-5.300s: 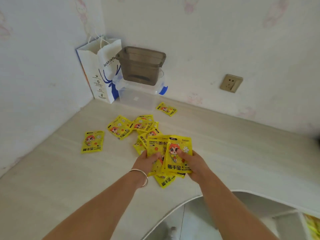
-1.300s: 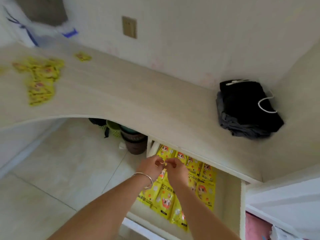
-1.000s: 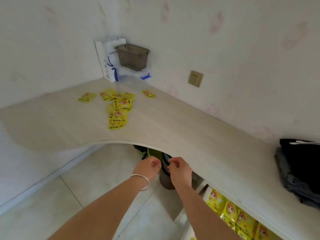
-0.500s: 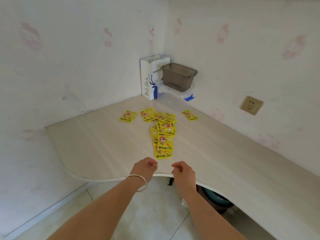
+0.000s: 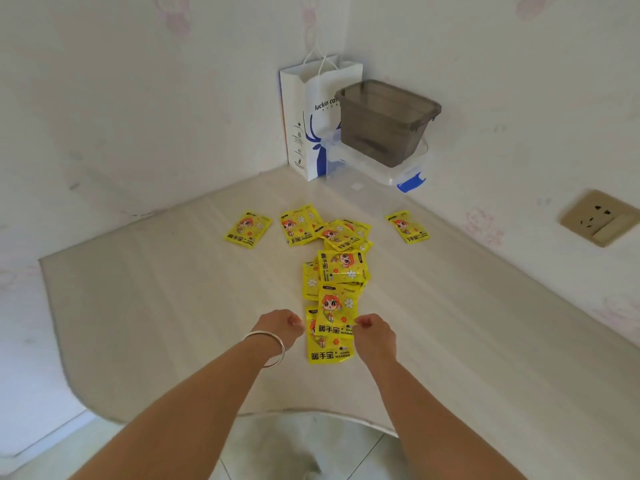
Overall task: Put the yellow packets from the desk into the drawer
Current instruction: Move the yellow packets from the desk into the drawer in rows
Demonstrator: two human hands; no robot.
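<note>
1. Both forearms are bare, with no sleeves showing anywhere up to the frame's lower edge
2. A thin silver bangle (image 5: 268, 346) circles the left wrist, hanging loose toward 5 o'clock
3. Both hands are bare, without gloves or rings

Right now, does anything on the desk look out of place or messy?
Yes. The yellow packets lie scattered and overlapping at odd angles in a loose trail, with two strays: one to the left, one near the right wall. The grey bin sits tilted on the clear box. Nothing looks spilled or damaged.
</note>
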